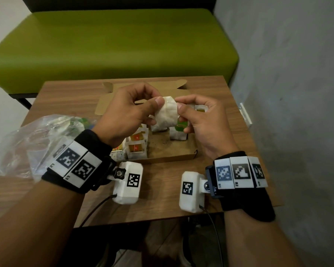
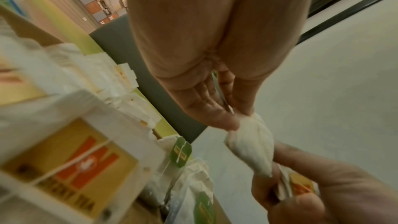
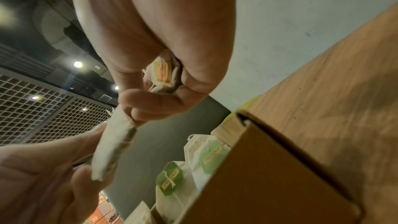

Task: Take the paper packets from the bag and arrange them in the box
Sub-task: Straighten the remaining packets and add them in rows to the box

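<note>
Item: one white paper packet [image 1: 166, 112], which we hold above the open cardboard box [image 1: 174, 157] on the table [image 1: 158, 182].

Grip: our left hand [image 1: 127, 112] pinches its left edge between thumb and fingers; our right hand [image 1: 202, 120] pinches the right edge and also keeps a yellow-labelled packet [image 3: 164, 72] curled in its palm.

Orientation: long axis roughly upright, tilted slightly.

Position: directly over the box, whose bare floor patch lies just below, between the yellow-labelled row [image 1: 136, 147] on the left and the green-tagged packets [image 1: 179, 130] on the right.

Source: plastic bag [image 1: 37, 135], left of the box, beside our left wrist.

Judgement: both hands are equally near; the coming move goes straight down.
</note>
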### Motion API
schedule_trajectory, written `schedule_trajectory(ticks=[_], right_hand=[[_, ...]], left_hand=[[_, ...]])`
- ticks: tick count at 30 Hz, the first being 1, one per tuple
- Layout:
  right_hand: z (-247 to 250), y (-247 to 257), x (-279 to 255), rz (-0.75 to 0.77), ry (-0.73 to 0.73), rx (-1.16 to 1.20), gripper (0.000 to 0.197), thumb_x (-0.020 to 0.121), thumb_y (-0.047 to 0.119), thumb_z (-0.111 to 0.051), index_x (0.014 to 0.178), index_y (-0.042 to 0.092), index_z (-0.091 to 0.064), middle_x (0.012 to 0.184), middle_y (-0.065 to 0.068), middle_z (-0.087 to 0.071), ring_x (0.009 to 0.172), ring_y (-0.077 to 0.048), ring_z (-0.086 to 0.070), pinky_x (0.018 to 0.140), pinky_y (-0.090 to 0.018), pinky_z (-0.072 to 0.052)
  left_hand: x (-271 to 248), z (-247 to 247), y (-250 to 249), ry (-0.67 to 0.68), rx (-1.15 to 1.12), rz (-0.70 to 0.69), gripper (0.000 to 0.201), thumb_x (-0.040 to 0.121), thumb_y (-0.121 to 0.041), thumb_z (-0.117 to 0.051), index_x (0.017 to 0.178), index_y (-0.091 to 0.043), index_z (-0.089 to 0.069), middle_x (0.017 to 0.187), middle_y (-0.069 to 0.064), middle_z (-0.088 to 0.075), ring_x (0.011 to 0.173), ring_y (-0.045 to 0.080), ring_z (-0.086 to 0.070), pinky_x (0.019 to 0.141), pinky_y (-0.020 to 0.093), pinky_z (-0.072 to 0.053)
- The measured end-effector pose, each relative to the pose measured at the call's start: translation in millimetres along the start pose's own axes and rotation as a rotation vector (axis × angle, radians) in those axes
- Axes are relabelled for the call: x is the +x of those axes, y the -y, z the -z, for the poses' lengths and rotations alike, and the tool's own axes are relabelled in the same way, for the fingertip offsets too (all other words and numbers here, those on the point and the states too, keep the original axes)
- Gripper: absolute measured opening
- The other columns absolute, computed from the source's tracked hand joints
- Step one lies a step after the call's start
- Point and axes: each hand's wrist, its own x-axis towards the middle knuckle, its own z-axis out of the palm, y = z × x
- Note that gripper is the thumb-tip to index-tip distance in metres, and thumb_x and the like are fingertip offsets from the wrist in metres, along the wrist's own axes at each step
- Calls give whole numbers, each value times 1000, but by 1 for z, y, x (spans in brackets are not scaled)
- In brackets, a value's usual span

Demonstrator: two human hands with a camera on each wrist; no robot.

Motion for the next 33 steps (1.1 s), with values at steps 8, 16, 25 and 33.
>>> schedule_trajectory(ticks=[8, 16, 25, 33], right_hand=[[-7, 1, -3, -55, 49, -2, 21, 92, 36, -71, 99, 16, -76, 79, 2, -68, 65, -5, -58, 45, -19, -43], [-7, 2, 0, -186, 90, 161, 16, 101, 17, -59, 113, 14, -68, 75, 3, -61, 54, -2, -48, 40, -15, -35], [-13, 2, -2, -321, 162, 277, 7, 100, 17, -61, 107, 16, -59, 78, -2, -63, 50, -3, -46, 36, -14, -32], [-10, 2, 1, -303, 3, 140, 36, 87, -8, -32, 102, 21, -47, 94, -10, -56, 59, -12, -57, 54, -29, -50]], left_hand=[[3, -4, 5, -191, 82, -28, 10, 93, -17, -67, 86, -14, -63, 88, 18, -70, 74, 23, -71, 59, 29, -58], [-2, 4, -6, 39, 38, -29, 22, 103, -11, -49, 112, -21, -66, 101, -8, -69, 74, 14, -64, 58, 23, -50], [-5, 7, -8, 207, 101, -126, 9, 90, -28, -67, 93, -21, -71, 103, 16, -71, 81, 13, -66, 71, 29, -51], [9, 11, -3, 138, 620, -111, 11, 89, -33, -71, 90, -23, -75, 72, -11, -69, 64, -3, -62, 55, 15, -45]])
